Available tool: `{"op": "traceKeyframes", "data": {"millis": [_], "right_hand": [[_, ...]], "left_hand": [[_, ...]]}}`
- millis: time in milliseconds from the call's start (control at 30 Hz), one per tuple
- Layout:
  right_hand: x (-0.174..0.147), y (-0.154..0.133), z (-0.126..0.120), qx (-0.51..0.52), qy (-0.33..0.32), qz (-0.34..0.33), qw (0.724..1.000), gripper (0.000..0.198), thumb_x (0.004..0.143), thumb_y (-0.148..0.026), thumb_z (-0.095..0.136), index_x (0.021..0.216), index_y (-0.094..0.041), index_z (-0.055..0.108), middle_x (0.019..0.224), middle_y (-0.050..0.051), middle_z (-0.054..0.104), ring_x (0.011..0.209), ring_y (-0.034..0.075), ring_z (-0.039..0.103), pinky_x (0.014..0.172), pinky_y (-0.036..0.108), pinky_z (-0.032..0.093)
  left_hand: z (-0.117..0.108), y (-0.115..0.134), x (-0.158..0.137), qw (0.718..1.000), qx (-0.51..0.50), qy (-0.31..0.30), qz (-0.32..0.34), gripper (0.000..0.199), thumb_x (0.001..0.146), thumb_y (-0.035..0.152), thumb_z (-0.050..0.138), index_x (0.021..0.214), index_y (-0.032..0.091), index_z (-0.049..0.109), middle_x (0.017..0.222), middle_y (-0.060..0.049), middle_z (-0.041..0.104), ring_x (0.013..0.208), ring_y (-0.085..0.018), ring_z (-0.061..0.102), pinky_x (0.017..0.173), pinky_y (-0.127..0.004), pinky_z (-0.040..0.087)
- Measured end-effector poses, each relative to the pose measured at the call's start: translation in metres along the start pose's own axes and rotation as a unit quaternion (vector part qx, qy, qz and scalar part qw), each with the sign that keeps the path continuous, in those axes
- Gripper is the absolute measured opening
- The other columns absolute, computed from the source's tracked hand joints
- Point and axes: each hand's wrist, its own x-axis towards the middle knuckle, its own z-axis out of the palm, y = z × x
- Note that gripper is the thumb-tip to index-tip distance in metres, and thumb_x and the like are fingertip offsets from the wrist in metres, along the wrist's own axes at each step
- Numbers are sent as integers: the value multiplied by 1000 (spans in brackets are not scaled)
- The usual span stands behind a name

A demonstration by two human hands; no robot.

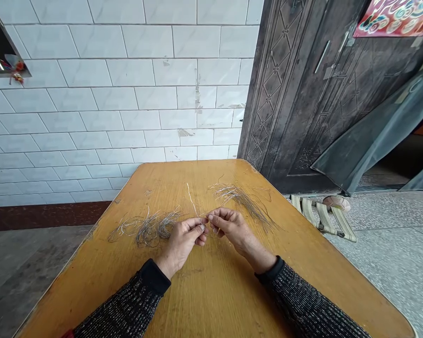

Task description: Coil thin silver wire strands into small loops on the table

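Note:
My left hand (187, 237) and my right hand (229, 225) meet over the middle of the wooden table, both closed in a pinch. Between them is a thin wire (191, 201), its pale free end standing up and away from me. The fingertips of the two hands almost touch, and the part of the wire inside them is hidden. Left of my left hand lie several looped bundles of thin wire (148, 230). Beyond my right hand a loose bunch of straighter wires (245, 199) is spread on the tabletop.
The yellow-brown table (197, 300) reaches to a white tiled wall (127, 94). To the right are a dark patterned metal door (296, 94) and a grey-green curtain (380, 126). A low seat with striped straps (324, 217) is on the floor by the table's right edge.

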Motion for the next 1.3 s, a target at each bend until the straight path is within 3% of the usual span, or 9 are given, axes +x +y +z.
{"op": "traceKeyframes", "data": {"millis": [200, 400, 600, 800, 1033, 1300], "right_hand": [[2, 4, 3, -43, 23, -22, 999, 16, 65, -31, 60, 63, -15, 59, 48, -4, 50, 42, 6, 41, 42, 19, 31], [-2, 3, 8, -69, 6, -50, 996, 14, 68, -28, 57, 63, -15, 59, 49, -4, 50, 44, 6, 40, 44, 20, 31], [-2, 2, 6, -95, 4, -49, 994, 11, 68, -23, 52, 62, -15, 58, 47, -5, 47, 43, 6, 37, 42, 20, 28], [2, -2, 6, -87, 13, -14, 996, 13, 67, -25, 55, 59, -16, 57, 46, -5, 46, 40, 5, 36, 41, 20, 27], [5, -6, 4, -12, 27, -7, 1000, 24, 65, -36, 63, 59, -16, 53, 46, -6, 47, 38, 4, 36, 39, 19, 28], [1, -9, 0, 6, -80, -19, 997, 34, 63, -47, 66, 69, -15, 59, 59, -3, 54, 48, 4, 42, 40, 16, 30]], "left_hand": [[3, 5, -2, 983, 166, 8, 83, 22, 77, 27, 49, 83, 13, 65, 60, 1, 53, 52, -10, 49, 49, -22, 41], [-1, 4, 0, 959, 256, 7, 121, 25, 80, 27, 43, 63, 15, 57, 52, 1, 49, 48, -10, 47, 47, -21, 38], [1, 5, -3, 948, 290, 20, 134, 25, 78, 25, 44, 57, 17, 55, 49, 1, 51, 46, -11, 47, 47, -22, 36], [-1, 10, -2, 963, 251, 8, 93, 20, 75, 26, 48, 60, 17, 59, 52, 1, 53, 47, -12, 49, 45, -23, 38], [-6, 10, 0, 990, 131, -25, 36, 22, 73, 34, 57, 80, 15, 66, 63, -2, 59, 55, -13, 52, 52, -24, 43], [-11, 5, 6, 999, 25, 33, 17, 26, 65, 37, 68, 81, 17, 68, 69, -2, 61, 59, -12, 52, 53, -22, 43]]}}
